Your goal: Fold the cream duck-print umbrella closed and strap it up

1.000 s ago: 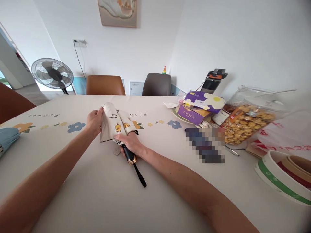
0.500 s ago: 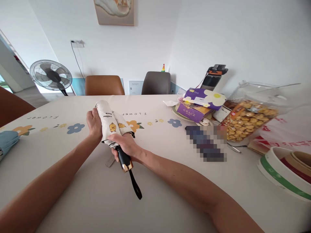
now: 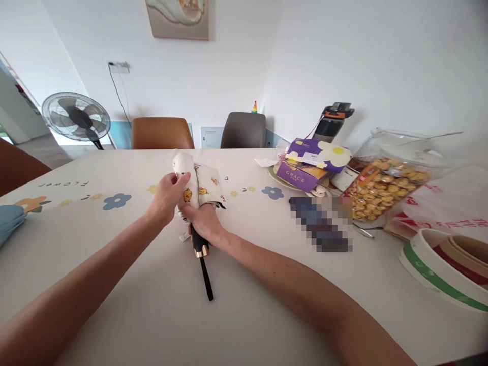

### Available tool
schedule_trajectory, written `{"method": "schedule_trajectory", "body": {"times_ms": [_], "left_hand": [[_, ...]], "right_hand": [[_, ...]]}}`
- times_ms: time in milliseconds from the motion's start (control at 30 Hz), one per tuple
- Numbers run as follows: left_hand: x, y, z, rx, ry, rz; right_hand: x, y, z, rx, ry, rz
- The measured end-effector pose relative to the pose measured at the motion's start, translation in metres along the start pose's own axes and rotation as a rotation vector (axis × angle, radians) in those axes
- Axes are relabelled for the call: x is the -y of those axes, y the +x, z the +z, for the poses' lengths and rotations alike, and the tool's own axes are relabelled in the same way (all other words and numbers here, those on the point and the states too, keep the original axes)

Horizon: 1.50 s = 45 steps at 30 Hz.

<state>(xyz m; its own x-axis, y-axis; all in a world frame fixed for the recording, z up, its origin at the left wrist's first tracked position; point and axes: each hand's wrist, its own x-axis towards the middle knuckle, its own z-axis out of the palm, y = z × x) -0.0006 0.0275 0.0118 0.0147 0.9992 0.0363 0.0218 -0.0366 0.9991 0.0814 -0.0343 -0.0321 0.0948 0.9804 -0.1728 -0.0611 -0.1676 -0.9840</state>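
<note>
In the head view, the left hand (image 3: 168,195) is pressing thumb and fingers on the rolled cloth of the white umbrella (image 3: 186,193), and the right hand (image 3: 204,221) is clamping round it where cloth meets black handle. The hands are sitting close together on it. The umbrella is pointing away from the person over the middle of the white table (image 3: 145,305), its black strap (image 3: 206,279) hanging toward the person; whether it is touching the tabletop, I cannot tell.

Right of the umbrella, a big clear jar (image 3: 404,168) is leaning and showing many golden-brown snack pieces (image 3: 377,201) through its wall. Also to its right, a flowered purple box (image 3: 320,154) is lying on a purple GRACE box (image 3: 295,175), which is resting over a plate (image 3: 275,178); what the boxes are holding is hidden. A dark bottle (image 3: 330,127) is standing behind them, its contents unclear. Farther right of the umbrella, a white ring with a green band (image 3: 427,274) is enclosing brown and red rolls (image 3: 468,251). Left of the umbrella, a light blue cloth bundle (image 3: 11,221) is lying at the table's side
</note>
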Motion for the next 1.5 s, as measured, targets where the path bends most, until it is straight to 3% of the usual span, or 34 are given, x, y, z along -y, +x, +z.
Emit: {"method": "schedule_trajectory", "body": {"times_ms": [233,467,633,733,833,967,1167,1333,1500], "left_hand": [[0.002,-0.002,-0.002,0.113,-0.179,-0.141],[0.006,0.012,-0.009,0.246,-0.443,-0.331],[0.003,0.013,-0.010,0.150,-0.424,-0.285],[0.004,0.012,-0.009,0.093,-0.389,-0.231],[0.008,0.012,-0.008,0.119,-0.386,-0.292],[0.012,0.012,-0.007,0.131,-0.352,-0.369],[0.017,0.013,-0.005,0.210,-0.449,-0.382],[0.024,0.018,-0.008,0.379,-0.446,-0.378],[0.020,0.016,-0.011,0.546,-0.454,-0.306]], "right_hand": [[0.006,-0.008,0.004,0.070,-0.046,-0.106],[0.009,-0.014,0.005,0.145,0.010,-0.005],[0.005,-0.011,0.006,0.222,0.165,-0.013],[0.004,-0.010,0.005,0.334,0.304,-0.031],[0.003,-0.010,0.002,0.421,0.336,0.032],[0.001,-0.010,0.002,0.374,0.318,0.094],[-0.003,-0.012,0.008,0.239,0.311,0.072],[-0.008,-0.011,0.009,0.134,0.297,0.061],[-0.010,-0.007,0.005,0.110,0.309,0.058]]}}
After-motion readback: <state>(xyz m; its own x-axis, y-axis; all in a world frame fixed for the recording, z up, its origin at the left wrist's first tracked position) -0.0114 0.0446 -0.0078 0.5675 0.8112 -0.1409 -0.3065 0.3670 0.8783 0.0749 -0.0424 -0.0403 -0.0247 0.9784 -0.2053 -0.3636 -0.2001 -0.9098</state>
